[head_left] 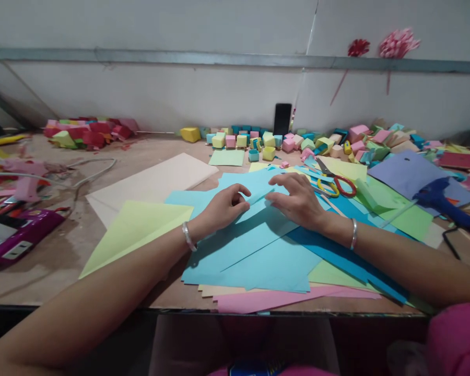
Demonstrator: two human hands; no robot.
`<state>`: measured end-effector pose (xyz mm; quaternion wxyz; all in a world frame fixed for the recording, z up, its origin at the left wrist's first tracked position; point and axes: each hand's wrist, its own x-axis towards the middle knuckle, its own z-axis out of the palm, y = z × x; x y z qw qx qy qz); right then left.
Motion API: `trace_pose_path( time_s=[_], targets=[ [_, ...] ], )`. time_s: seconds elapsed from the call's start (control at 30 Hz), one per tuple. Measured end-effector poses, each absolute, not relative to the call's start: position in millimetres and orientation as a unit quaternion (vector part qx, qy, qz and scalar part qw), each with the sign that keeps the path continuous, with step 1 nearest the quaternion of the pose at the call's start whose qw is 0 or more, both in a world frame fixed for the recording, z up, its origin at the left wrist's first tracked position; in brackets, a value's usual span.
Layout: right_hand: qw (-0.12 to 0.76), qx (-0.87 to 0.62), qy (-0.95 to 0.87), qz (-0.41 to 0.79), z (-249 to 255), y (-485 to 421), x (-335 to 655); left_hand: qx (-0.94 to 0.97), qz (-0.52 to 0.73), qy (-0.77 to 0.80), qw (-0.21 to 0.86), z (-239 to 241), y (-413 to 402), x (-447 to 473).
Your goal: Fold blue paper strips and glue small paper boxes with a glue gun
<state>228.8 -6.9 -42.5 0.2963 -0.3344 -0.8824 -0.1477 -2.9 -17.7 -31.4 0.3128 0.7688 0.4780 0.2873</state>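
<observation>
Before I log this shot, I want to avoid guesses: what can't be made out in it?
- Raised paper between the left hand and right hand, head view: fingers partly cover it, so their grip is unclear.
- Pink paper, head view: mostly hidden under blue paper.
- Purple device, head view: cut off by the left edge; its label is too small to read.
- Blue tool, head view: cut off by the right edge.
</observation>
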Motion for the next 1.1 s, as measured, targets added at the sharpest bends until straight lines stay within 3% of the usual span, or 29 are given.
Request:
trace_pose_path(
  time_s=[0.27,0.4,0.77,1.1],
  targets=[
    [0.18,-0.277,-0.935,-0.131,-46.5,-0.5,227.7,0.858,0.247,0.438,0.104,-36.7,-16.0,-5.5],
    [0.175,-0.278,-0.941,-0.081,-50.9,4.6,229.3,0.878,0.21,0.429,0.032,-32.1,-18.3,-7.2],
    [0.124,-0.38,-0.917,0.004,-53.1,10.2,228.1,0.89,0.111,0.441,0.023,-32.6,-21.7,-6.0],
    [0.113,-0.462,-0.877,0.063,-51.0,8.6,226.4,0.848,0.118,0.512,0.073,-34.5,-13.8,-9.5]
  ],
)
